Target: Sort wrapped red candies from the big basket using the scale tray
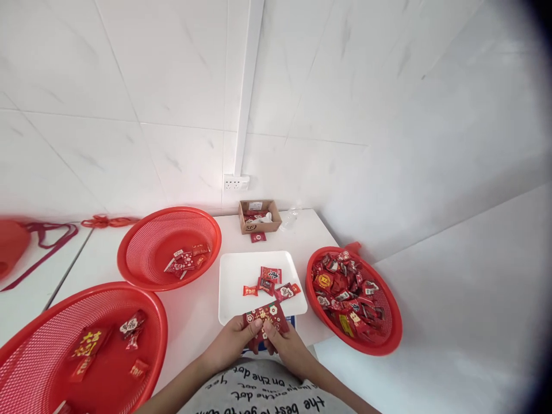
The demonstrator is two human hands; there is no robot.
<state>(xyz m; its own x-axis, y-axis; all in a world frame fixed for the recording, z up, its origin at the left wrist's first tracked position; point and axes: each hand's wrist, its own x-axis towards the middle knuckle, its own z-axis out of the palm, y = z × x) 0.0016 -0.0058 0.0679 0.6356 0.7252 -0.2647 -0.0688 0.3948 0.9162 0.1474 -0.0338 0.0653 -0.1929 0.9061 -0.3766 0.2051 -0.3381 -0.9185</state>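
Observation:
Both my hands hold a small red pouch point(266, 317) with gold and white print, close to my body at the front edge of the white table point(198, 313). My left hand point(235, 340) pinches its left side with fingers closed. My right hand point(288, 344) grips its right side, fingers closed too. Just beyond the pouch lies a white square tray point(235, 279) carrying several red wrapped candies point(271, 284).
A red mesh basket point(390, 339) full of red candies sits at the right, overhanging the table edge. Two more red baskets point(142, 238) point(38, 368) with a few packets stand at the left. A small cardboard box point(259, 215) sits by the wall, red cords point(107, 220) at far left.

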